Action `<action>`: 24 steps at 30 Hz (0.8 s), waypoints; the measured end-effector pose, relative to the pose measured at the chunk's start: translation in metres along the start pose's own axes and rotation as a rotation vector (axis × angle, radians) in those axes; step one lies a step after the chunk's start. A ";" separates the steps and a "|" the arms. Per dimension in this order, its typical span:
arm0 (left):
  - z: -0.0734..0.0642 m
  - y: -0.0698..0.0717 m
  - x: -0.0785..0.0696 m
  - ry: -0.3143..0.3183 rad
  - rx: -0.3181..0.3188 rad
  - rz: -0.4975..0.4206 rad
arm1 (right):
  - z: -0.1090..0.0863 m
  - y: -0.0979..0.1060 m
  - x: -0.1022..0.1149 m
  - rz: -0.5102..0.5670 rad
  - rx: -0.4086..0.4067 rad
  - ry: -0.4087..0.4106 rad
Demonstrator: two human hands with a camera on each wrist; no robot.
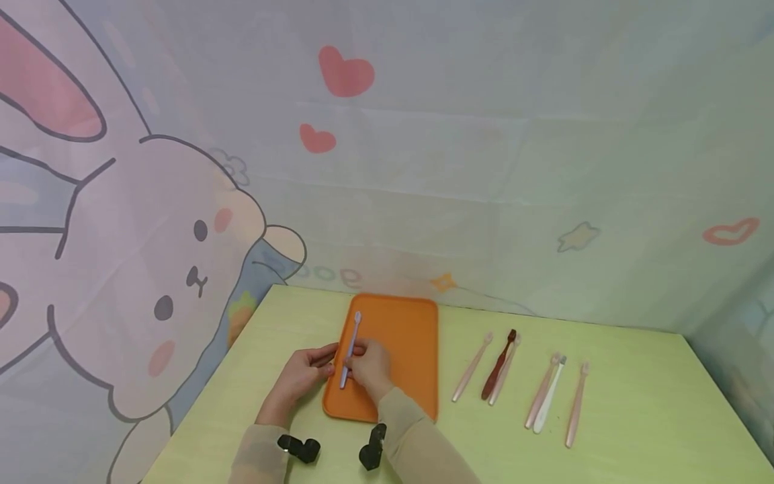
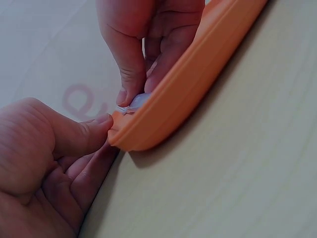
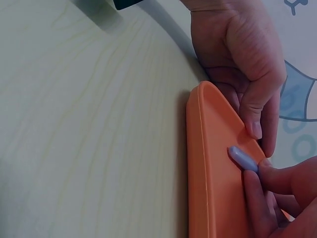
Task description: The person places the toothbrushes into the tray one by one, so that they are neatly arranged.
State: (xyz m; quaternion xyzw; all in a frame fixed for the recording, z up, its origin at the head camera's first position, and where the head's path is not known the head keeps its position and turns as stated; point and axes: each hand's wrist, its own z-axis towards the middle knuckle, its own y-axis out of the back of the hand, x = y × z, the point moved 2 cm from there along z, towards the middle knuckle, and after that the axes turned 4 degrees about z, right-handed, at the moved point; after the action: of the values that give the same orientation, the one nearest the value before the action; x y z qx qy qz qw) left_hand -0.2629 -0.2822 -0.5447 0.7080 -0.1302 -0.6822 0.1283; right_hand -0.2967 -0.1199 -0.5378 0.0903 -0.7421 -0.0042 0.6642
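An orange tray lies on the table, and a light purple toothbrush is lengthwise along its left side, bristle head towards the back. My right hand pinches the toothbrush handle between thumb and fingers, low over the tray floor. In the right wrist view the handle's rounded end sticks out from those fingers. At the tray's left edge, my left hand holds the rim, its thumb on the edge and its other fingers outside and below.
To the tray's right several toothbrushes lie on the pale yellow-green table: pink ones, a dark brown one and a white one. Behind the table hangs a printed cloth with a rabbit and hearts.
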 end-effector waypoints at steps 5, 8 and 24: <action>0.000 -0.002 0.000 -0.002 0.002 -0.001 | 0.000 0.001 0.000 -0.045 0.000 0.017; 0.000 -0.003 0.000 0.003 0.001 0.002 | -0.001 0.002 0.000 -0.076 -0.008 0.044; 0.002 -0.001 0.002 0.012 -0.010 -0.002 | -0.002 0.000 0.002 -0.183 -0.016 0.117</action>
State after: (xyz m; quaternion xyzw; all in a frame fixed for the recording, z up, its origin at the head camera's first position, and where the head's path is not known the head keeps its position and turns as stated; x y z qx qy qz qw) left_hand -0.2652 -0.2820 -0.5471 0.7114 -0.1256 -0.6788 0.1319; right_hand -0.2951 -0.1199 -0.5355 0.1527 -0.6906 -0.0656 0.7038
